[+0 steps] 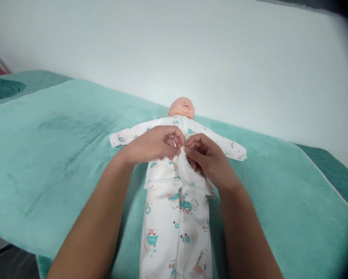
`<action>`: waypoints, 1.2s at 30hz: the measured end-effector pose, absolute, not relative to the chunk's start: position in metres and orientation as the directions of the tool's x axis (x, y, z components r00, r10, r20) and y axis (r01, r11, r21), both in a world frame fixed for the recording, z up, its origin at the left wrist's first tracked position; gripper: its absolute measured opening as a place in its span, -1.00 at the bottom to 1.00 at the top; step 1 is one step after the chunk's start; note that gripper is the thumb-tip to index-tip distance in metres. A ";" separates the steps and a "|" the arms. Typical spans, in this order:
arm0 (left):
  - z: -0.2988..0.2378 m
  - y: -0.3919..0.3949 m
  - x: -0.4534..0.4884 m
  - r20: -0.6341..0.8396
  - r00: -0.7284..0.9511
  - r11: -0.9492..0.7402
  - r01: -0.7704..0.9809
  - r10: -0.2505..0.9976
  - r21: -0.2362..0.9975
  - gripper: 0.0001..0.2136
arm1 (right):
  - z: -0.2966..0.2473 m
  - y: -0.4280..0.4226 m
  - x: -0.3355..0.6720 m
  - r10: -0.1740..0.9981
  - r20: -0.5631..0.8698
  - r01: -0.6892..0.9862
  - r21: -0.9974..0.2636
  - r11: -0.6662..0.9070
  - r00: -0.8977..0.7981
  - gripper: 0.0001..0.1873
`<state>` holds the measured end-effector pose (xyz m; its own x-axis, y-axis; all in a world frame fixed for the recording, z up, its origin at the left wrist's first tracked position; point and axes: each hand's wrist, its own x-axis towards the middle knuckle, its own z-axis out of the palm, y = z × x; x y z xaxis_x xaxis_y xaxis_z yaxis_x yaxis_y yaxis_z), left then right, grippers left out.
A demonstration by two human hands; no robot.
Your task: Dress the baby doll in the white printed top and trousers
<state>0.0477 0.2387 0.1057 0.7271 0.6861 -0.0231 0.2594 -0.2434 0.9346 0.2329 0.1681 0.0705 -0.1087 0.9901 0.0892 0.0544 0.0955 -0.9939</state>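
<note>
A baby doll (181,107) lies on its back, its head toward the wall. It wears a white printed jacket (165,173) and matching trousers (162,228). Over the chest, my left hand (159,143) pinches the jacket's front edge from the left. From the right, my right hand (204,155) grips the same front edge between thumb and fingers, close against the left fingertips. A small yellowish fastening shows between the two hands. Below them the jacket's lower front flaps hang apart at the hem. The sleeves stretch out to both sides.
A turquoise plush cover (60,162) spreads beneath the doll. A darker green cloth (330,170) shows past its right edge, and a bunched green cloth (5,88) lies at the far left. The white wall (162,50) stands directly behind.
</note>
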 end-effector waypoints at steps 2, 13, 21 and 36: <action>0.106 0.239 0.048 -0.026 0.728 -0.243 0.263 0.686 0.934 -0.81 | 0.071 0.168 0.233 0.991 0.086 0.049 -0.995 0.092 -0.107 -0.88; 0.103 0.240 0.045 -0.056 0.746 -0.234 0.278 0.664 0.932 -0.90 | 0.070 0.168 0.232 0.992 0.077 0.017 -0.997 0.079 -0.098 -0.87; 0.104 0.243 0.041 -0.060 0.813 -0.233 0.234 0.579 0.944 -0.85 | 0.071 0.169 0.233 0.998 0.035 -0.005 -0.999 0.034 -0.044 -0.81; 0.041 0.136 0.024 0.352 0.378 -0.496 0.410 0.856 0.766 -0.81 | 0.061 0.155 0.222 0.889 0.399 0.173 -0.914 0.367 0.225 -0.71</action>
